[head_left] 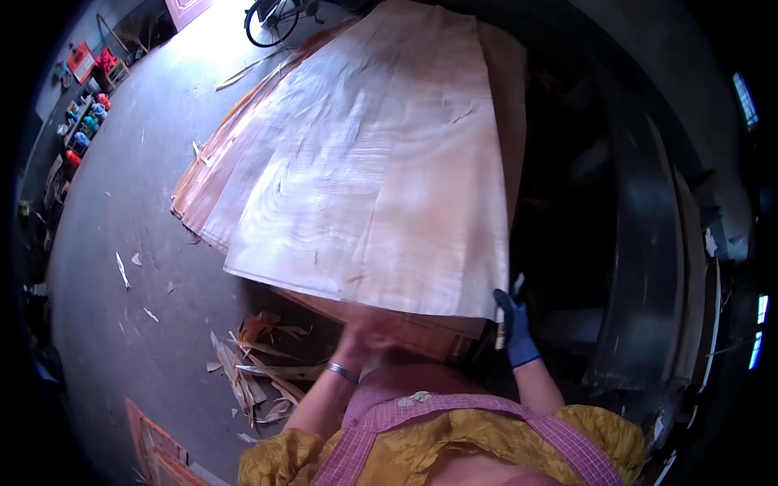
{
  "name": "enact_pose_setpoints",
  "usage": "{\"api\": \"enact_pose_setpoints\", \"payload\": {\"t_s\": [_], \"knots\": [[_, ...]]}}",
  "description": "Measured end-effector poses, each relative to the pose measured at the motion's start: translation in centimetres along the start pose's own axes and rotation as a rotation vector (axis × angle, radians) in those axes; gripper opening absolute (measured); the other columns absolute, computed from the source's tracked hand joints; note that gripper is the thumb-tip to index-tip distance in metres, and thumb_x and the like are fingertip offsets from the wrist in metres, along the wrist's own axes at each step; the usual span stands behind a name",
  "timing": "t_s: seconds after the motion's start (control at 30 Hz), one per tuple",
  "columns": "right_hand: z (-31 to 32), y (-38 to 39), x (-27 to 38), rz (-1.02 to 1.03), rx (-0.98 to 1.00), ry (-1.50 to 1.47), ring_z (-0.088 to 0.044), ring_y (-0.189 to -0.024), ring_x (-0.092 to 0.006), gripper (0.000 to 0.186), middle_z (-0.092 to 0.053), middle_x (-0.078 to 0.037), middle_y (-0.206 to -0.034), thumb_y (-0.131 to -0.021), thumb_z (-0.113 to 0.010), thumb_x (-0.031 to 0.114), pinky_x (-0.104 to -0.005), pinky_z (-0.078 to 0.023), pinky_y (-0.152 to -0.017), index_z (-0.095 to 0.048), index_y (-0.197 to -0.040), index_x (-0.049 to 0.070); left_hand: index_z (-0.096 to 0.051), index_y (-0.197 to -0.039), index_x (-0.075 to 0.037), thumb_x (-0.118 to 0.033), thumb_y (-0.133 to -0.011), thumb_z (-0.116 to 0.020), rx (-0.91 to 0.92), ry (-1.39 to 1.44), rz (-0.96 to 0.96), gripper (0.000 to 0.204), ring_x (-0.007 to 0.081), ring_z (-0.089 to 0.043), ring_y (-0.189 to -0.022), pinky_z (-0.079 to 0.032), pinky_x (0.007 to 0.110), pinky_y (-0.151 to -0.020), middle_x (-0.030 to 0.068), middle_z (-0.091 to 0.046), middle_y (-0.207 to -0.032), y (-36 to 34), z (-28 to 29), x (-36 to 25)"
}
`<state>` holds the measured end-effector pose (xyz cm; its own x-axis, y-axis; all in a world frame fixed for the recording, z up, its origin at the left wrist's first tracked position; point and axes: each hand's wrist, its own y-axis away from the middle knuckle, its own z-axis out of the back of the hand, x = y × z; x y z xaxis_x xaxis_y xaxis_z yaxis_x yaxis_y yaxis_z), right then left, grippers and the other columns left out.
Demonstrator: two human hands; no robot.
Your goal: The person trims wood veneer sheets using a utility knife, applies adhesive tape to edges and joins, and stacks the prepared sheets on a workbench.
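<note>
A large, pale wood veneer sheet point(365, 178) lies on top of a stack of veneer sheets point(212, 182), its near edge toward my body. My left hand point(369, 328), bare and with a metal band at the wrist, is at this near edge. Motion smears its fingers, so their grip does not show. My right hand point(519, 328) wears a blue glove with dark fingertips and is at the sheet's near right corner. Its fingers are closed around a slim pale object point(500, 334) whose kind I cannot make out.
Broken veneer scraps point(243, 377) litter the floor at the near left, beside a reddish wooden frame point(158, 441). A bicycle wheel point(271, 24) is beyond the stack. Dark panels point(640, 267) stand along the right. Colourful items point(89, 121) line the far left wall.
</note>
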<state>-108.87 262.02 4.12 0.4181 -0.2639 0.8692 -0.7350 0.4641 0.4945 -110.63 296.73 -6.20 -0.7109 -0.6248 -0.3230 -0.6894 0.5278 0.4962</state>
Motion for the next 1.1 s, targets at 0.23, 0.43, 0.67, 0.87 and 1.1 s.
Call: {"api": "enact_pose_setpoints", "payload": {"t_s": [0.23, 0.43, 0.67, 0.87, 1.1], "knots": [[15.9, 1.5, 0.6, 0.114, -0.066, 0.013, -0.055, -0.104, -0.0189, 0.062, -0.057, -0.009, -0.116, -0.076, -0.081, 0.021, -0.0306, -0.045, -0.092, -0.052, -0.125, -0.004, -0.06, -0.118, -0.006, -0.056, -0.088, -0.059, -0.382, 0.153, -0.437, 0.058, 0.0224, -0.063, -0.097, -0.051, 0.037, -0.086, 0.0081, -0.066, -0.111, -1.0, 5.1, -5.7], [28.8, 6.4, 1.4, 0.254, -0.051, -0.138, -0.053, -0.103, -0.0154, 0.059, -0.057, -0.006, -0.114, -0.077, -0.079, 0.026, -0.027, -0.043, -0.091, -0.054, -0.123, -0.002, -0.058, -0.07, -0.018, -0.029, -0.092, -0.066, -0.668, -0.119, -0.643, 0.026, 0.0036, -0.036, -0.047, -0.026, 0.022, -0.043, -0.011, -0.046, -0.058, -2.4, -1.3, 5.5], [53.1, 7.5, 0.9, 0.244, -0.18, -0.091, -0.054, -0.091, -0.0142, 0.044, -0.061, -0.004, -0.097, -0.079, -0.075, 0.028, -0.0292, -0.044, -0.082, -0.063, -0.11, -0.001, -0.051, -0.068, -0.021, -0.032, -0.095, -0.059, -0.589, -0.293, -0.498, 0.031, 0.0064, -0.034, -0.047, -0.027, 0.025, -0.043, -0.0089, -0.039, -0.055, -6.2, -13.0, 21.5], [67.0, 8.0, 4.6, 0.263, -0.327, -0.05, -0.053, -0.083, -0.0154, 0.039, -0.06, -0.002, -0.088, -0.077, -0.074, 0.032, -0.0304, -0.044, -0.077, -0.064, -0.098, 0.0, -0.054, -0.071, -0.022, -0.032, -0.091, -0.065, -0.222, -0.316, -0.351, 0.025, 0.0054, -0.043, -0.049, -0.038, 0.022, -0.045, -0.0106, -0.046, -0.058, -12.9, -24.2, 30.7], [81.4, 4.0, 9.1, 0.269, -0.342, 0.015, -0.052, -0.07, -0.0115, 0.034, -0.058, 0.001, -0.078, -0.078, -0.073, 0.032, -0.0288, -0.044, -0.065, -0.068, -0.095, 0.003, -0.06, -0.083, -0.019, -0.037, -0.092, -0.062, -0.248, -0.206, -0.477, 0.02, 0.0146, -0.059, -0.075, -0.053, 0.035, -0.071, -0.0058, -0.059, -0.077, -23.7, -32.8, 39.2]]}}
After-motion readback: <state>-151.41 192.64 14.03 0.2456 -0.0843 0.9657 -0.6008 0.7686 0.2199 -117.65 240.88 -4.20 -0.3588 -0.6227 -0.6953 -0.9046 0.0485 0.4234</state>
